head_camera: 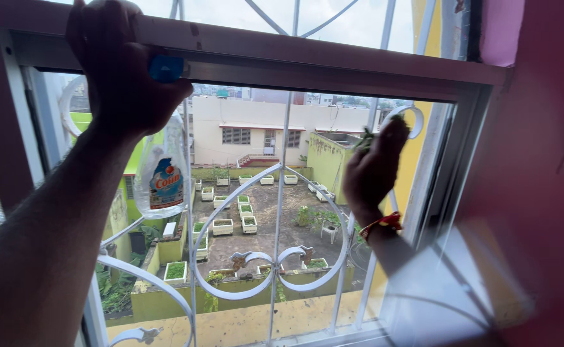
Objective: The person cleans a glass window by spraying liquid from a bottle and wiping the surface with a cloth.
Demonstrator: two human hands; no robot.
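My left hand (124,67) is raised near the window's top rail, gripping a clear spray bottle (161,170) with a blue trigger head; the bottle hangs down below the hand. My right hand (375,168) presses a green cloth (367,137) against the window glass (423,193) at the right side, fingers pointing up. A red-and-yellow thread band is tied round that wrist. Most of the cloth is hidden behind the hand.
A white metal grille (272,257) with curved scrollwork stands outside the glass. The dark window frame (333,61) crosses the top; a pink wall (539,193) is at right. Below outside lie a rooftop with white planter boxes (230,215) and buildings.
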